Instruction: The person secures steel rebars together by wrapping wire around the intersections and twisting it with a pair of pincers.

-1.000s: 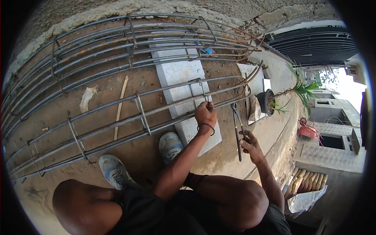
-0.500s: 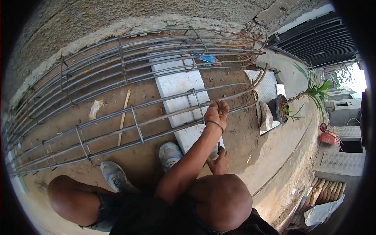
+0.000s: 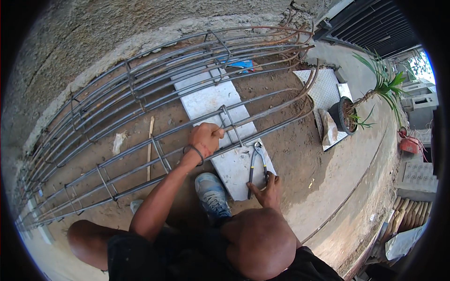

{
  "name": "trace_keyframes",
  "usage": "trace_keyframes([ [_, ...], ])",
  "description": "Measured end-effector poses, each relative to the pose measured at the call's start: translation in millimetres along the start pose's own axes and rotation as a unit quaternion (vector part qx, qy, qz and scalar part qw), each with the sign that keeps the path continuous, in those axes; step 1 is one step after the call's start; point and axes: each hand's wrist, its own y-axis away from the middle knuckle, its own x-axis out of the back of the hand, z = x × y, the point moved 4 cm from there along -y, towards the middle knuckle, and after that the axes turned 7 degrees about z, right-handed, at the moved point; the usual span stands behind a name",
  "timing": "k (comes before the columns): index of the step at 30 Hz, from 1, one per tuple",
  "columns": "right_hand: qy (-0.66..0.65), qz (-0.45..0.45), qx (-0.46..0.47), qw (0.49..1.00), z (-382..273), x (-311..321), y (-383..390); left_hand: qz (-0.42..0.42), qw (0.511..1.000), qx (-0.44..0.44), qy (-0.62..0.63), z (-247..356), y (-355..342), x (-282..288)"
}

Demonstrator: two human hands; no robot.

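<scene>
A long rebar cage (image 3: pixel 140 117) lies on the dirt along a rough concrete wall. My left hand (image 3: pixel 205 138) is closed around a stirrup (image 3: pixel 229 122) where it crosses a near bar of the cage. A white slab (image 3: pixel 211 100) lies under the cage. A pair of pincers (image 3: pixel 256 161) rests on the slab's near end, head pointing away from me. My right hand (image 3: pixel 268 191) sits at the handle ends with its fingers on them. My knee hides the wrist.
My blue-grey shoe (image 3: pixel 213 196) stands just below the slab. A thin wooden stick (image 3: pixel 150 147) lies under the bars. To the right are a chequered metal plate (image 3: pixel 323 89) and a potted plant (image 3: pixel 349 114), with a concrete kerb beyond.
My right hand, raised with the pincers a second ago, has come down so the pincers lie on the slab. The left hand stays on the stirrup. The view shifted left.
</scene>
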Motion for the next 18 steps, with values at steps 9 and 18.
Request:
trace_keyframes([
  [9, -0.534, -0.116, -0.032, 0.837, -112, 49, -51, -0.049, 0.898, -0.002, 0.438, 15, 17, -49],
  [18, -0.508, -0.115, -0.031, 0.853, -134, 33, -62, -0.116, 0.904, -0.031, 0.411, 4, 21, -51],
])
